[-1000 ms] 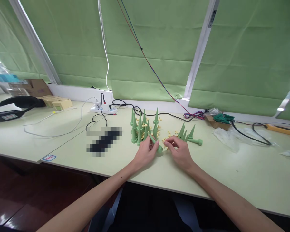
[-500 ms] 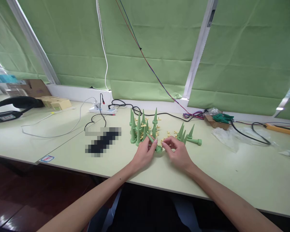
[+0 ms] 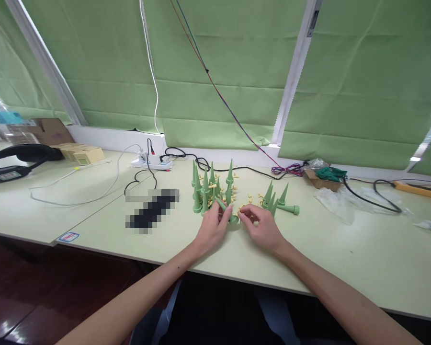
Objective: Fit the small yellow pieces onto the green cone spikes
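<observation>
My left hand (image 3: 212,229) is closed around a green plant watering spike (image 3: 233,219), tilted with its wider collar end toward my right hand. The thumb and index finger of my right hand (image 3: 264,227) pinch a small yellow valve piece (image 3: 239,213) close beside that collar. Fingers partly cover both parts, so I cannot tell whether they touch. Behind my left hand several green spikes (image 3: 197,196) stand upright in a cluster, some with yellow valves (image 3: 236,176) sticking out. Loose yellow pieces (image 3: 250,197) lie beyond my right hand.
More green spikes stand to the right, and one spike (image 3: 289,209) lies on its side. A power strip (image 3: 151,164) with cables sits at the back left. Farther right are a small cardboard box (image 3: 321,181) and clear plastic bags (image 3: 334,203). A headset (image 3: 17,160) lies far left.
The right hand's pinched fingers have shifted slightly left toward the spike's collar. The left hand still holds the spike, and the view has moved slightly.
</observation>
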Demonstrator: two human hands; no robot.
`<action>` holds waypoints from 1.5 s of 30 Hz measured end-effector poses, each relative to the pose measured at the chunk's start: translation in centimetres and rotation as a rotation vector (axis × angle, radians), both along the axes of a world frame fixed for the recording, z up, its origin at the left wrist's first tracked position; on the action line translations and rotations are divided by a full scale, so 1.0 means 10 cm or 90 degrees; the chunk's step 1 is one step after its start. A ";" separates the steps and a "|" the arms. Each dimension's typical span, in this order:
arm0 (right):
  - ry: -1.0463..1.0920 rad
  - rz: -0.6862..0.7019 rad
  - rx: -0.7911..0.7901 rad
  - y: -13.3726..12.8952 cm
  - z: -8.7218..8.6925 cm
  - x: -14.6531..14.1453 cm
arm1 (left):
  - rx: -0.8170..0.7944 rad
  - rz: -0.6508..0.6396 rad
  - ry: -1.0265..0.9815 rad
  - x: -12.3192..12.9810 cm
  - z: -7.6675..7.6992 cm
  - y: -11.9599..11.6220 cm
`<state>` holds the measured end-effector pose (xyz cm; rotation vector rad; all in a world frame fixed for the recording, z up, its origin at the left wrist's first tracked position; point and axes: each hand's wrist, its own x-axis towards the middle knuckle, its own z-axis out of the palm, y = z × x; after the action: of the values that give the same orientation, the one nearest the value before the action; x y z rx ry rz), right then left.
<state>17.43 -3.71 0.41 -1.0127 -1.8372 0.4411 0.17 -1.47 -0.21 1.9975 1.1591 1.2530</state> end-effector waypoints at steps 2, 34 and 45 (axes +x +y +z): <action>-0.005 -0.003 -0.005 0.01 -0.01 0.00 | 0.012 -0.002 0.016 0.00 0.01 -0.01; 0.105 0.089 -0.227 0.09 -0.07 0.00 | 0.090 -0.068 0.128 -0.05 -0.02 0.00; 0.126 0.108 -0.250 0.10 -0.09 0.00 | 0.111 -0.098 0.133 -0.06 0.00 -0.01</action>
<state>17.40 -2.76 -0.54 -1.0303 -1.6978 1.0006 -0.42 -1.61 -0.23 2.3443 0.9947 1.1227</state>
